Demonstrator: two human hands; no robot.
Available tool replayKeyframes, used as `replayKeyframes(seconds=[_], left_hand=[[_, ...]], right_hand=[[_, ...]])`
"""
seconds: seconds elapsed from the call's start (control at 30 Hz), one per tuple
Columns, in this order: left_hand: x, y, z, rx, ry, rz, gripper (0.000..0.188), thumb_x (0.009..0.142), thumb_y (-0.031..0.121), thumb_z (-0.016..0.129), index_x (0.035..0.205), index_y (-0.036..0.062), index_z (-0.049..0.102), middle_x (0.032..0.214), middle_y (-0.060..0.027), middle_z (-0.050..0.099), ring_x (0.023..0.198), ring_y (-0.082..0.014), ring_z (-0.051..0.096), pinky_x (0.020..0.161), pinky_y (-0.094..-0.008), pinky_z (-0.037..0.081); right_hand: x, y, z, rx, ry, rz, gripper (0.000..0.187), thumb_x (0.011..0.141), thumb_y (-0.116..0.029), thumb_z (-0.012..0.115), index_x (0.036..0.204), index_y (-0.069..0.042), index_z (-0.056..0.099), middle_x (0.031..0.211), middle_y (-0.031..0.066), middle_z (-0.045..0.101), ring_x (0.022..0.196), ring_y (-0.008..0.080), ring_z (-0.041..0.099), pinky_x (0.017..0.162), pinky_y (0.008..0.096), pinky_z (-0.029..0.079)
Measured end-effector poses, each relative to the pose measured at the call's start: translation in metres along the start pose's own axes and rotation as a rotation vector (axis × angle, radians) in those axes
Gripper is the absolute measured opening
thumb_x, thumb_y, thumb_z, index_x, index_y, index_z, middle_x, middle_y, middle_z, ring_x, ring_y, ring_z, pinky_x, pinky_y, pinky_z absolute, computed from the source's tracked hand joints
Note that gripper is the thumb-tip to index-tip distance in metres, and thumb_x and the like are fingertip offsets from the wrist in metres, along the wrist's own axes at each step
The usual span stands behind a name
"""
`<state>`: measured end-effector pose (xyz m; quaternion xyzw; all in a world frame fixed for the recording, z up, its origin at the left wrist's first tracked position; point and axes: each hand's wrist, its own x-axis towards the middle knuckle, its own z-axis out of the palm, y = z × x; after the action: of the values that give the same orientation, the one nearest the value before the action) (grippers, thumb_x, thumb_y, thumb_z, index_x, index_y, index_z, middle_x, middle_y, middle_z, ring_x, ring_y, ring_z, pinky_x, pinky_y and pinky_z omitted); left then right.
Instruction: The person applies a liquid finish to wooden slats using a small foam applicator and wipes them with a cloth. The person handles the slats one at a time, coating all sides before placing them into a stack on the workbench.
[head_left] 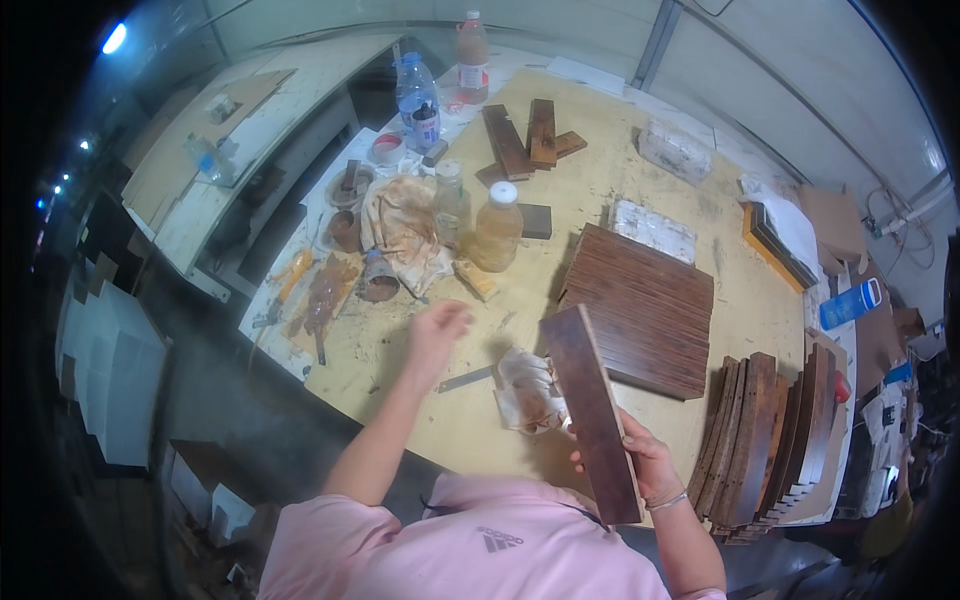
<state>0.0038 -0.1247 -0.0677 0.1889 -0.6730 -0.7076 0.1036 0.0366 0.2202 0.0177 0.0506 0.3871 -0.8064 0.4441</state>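
Observation:
My right hand [648, 462] grips a dark reddish-brown wooden plank [595, 420] near its lower end, fingers round its edges. The plank is tilted up in front of my chest, broad face showing. My left hand [438, 333] is over the table, loosely bent with nothing visible in it. Near its fingers lie a small yellowish block [476, 279] and a flat metal strip [466, 379]. A crumpled, brown-stained white cloth [529, 391] lies just left of the plank. Behind the plank is a neat stack of brown planks [640, 310].
More planks stand in a row [750, 430] at the table's right edge. Loose pieces [508, 143] lie at the back. A stained rag [400, 225], a white-capped jar [498, 228] and plastic bottles [416, 95] crowd the left side. A blue bottle [850, 305] lies far right.

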Motion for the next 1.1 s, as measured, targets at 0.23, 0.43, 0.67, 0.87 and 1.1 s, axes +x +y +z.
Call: replayKeyframes(seconds=[0.23, 0.43, 0.67, 0.87, 1.1], left_hand=[[0.043, -0.018, -0.033, 0.531, 0.182, 0.302, 0.015, 0.086, 0.001, 0.063, 0.101, 0.0017, 0.068, 0.092, -0.0078, 0.069, 0.082, -0.0186, 0.065, 0.074, -0.0309, 0.051], [0.081, -0.021, 0.006, 1.042, 0.029, 0.762, 0.032, 0.076, -0.002, 0.059, 0.103, 0.0114, 0.07, 0.107, -0.0038, 0.063, 0.103, -0.0261, 0.059, 0.083, -0.04, 0.049], [0.058, 0.011, 0.021, 0.972, 0.083, 0.757, 0.036, 0.068, 0.006, 0.078, 0.102, 0.0072, 0.066, 0.106, -0.008, 0.061, 0.1, -0.0287, 0.057, 0.09, -0.0421, 0.044], [-0.069, 0.08, 0.101, 0.567, -0.379, 1.02, 0.037, 0.07, 0.009, 0.078, 0.106, 0.0047, 0.067, 0.095, -0.0096, 0.062, 0.082, -0.0292, 0.06, 0.072, -0.0387, 0.052], [-0.041, 0.094, 0.107, 0.601, -0.262, 1.001, 0.037, 0.068, 0.009, 0.076, 0.104, 0.0066, 0.069, 0.085, -0.0095, 0.061, 0.075, -0.0267, 0.062, 0.064, -0.0377, 0.052]], right_hand=[[0.001, 0.0, -0.018, -0.049, 0.037, -0.027, 0.071, 0.087, -0.022, 0.052, 0.15, -0.002, 0.028, 0.133, 0.0318, 0.051, 0.103, 0.0433, 0.065, 0.089, 0.0487, 0.056], [0.004, 0.002, -0.013, -0.004, 0.064, -0.012, 0.065, 0.089, -0.021, 0.047, 0.149, -0.002, 0.03, 0.131, 0.0318, 0.053, 0.098, 0.0426, 0.067, 0.086, 0.0483, 0.057], [-0.011, -0.004, -0.015, 0.079, 0.154, -0.044, 0.053, 0.101, -0.028, 0.036, 0.149, -0.005, 0.032, 0.131, 0.0279, 0.055, 0.101, 0.039, 0.067, 0.089, 0.047, 0.056], [-0.003, 0.001, -0.017, 0.018, 0.227, -0.085, 0.048, 0.105, -0.033, 0.041, 0.142, -0.003, 0.043, 0.128, 0.017, 0.059, 0.104, 0.0286, 0.066, 0.09, 0.0398, 0.056], [-0.006, 0.009, -0.012, -0.023, 0.108, -0.053, 0.054, 0.101, -0.041, 0.052, 0.137, 0.0, 0.048, 0.12, 0.0124, 0.063, 0.094, 0.0217, 0.068, 0.083, 0.0339, 0.058]])
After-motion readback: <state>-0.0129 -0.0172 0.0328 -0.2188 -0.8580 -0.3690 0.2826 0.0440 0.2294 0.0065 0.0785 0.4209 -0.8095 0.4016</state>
